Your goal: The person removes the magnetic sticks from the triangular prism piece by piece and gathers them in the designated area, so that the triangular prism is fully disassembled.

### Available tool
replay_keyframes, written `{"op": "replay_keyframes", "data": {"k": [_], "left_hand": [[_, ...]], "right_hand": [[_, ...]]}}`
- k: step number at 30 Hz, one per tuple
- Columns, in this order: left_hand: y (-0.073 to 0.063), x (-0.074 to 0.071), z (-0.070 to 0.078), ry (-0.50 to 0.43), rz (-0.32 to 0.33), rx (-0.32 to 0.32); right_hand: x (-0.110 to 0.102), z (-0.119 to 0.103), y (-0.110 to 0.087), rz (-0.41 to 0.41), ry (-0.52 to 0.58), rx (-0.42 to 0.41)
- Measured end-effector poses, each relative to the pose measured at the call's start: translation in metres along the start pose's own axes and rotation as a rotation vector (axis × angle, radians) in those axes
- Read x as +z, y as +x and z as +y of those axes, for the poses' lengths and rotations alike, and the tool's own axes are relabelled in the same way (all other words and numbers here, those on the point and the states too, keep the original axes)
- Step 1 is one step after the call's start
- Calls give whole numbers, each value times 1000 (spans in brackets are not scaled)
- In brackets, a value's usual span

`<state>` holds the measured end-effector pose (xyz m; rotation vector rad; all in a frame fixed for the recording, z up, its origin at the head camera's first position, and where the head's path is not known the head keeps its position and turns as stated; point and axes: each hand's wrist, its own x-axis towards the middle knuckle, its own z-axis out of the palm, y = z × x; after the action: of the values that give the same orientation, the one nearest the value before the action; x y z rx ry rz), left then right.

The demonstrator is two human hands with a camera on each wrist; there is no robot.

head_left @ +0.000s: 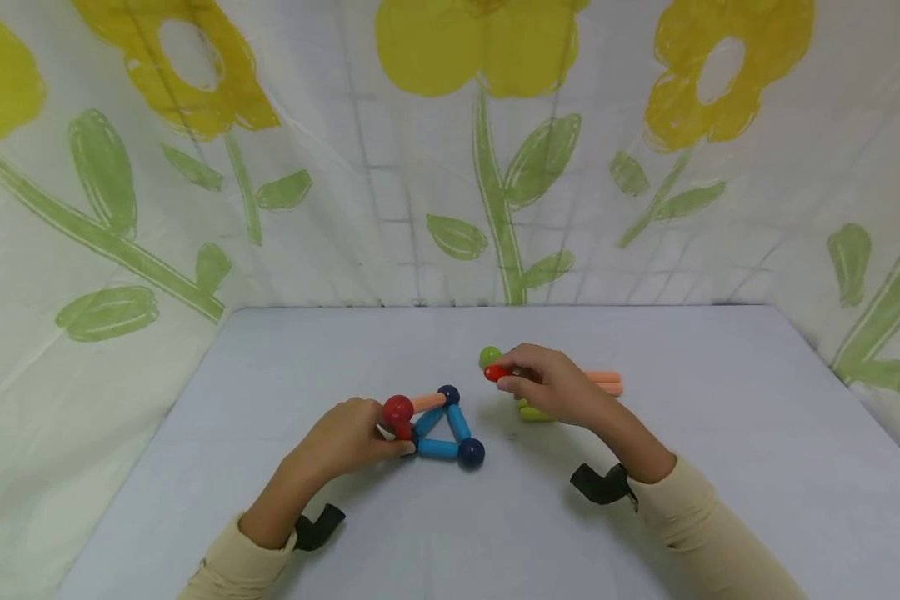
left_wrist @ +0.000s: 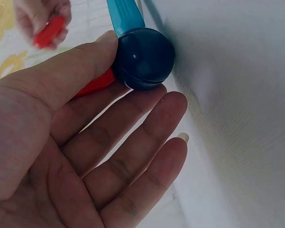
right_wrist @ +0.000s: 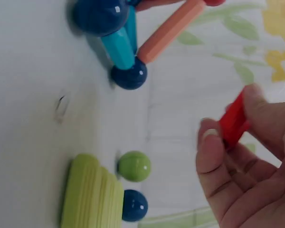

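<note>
A triangle of blue rods (head_left: 438, 450) joined by dark blue balls (head_left: 471, 452) lies on the table. From its far ball an orange rod (head_left: 427, 402) slopes up to a red ball (head_left: 398, 409). A red rod (left_wrist: 96, 84) meets the triangle's left corner. My left hand (head_left: 345, 437) pinches the dark blue ball (left_wrist: 145, 58) there between thumb and fingers, the last two fingers extended. To the right, my right hand (head_left: 558, 387) holds another red rod (right_wrist: 233, 122) by thumb and fingertips, raised over the table.
Beneath and behind the right hand lie yellow-green rods (right_wrist: 88, 194), a green ball (right_wrist: 134, 166) and a dark blue ball (right_wrist: 135, 205). Orange rods (head_left: 606, 382) lie to its right. A flower-printed curtain (head_left: 307, 267) hangs at the table's (head_left: 690, 350) far edge.
</note>
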<state>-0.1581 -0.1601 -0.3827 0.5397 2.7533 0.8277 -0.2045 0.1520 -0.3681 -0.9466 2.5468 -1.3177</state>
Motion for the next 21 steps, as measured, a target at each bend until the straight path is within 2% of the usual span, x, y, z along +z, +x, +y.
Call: {"op": "replay_keyframes", "data": {"k": [3, 9, 15, 21], "left_hand": [[0, 0, 0, -2, -1, -9], [0, 1, 0, 0, 2, -14], [0, 0, 0, 4, 2, -20], [0, 0, 0, 5, -2, -20]], "right_hand": [[-2, 1, -12, -18, -169, -33], [-2, 6, -33, -43, -375, -31], [0, 14, -48, -65, -490, -6], [4, 23, -51, -62, -547, 36]]}}
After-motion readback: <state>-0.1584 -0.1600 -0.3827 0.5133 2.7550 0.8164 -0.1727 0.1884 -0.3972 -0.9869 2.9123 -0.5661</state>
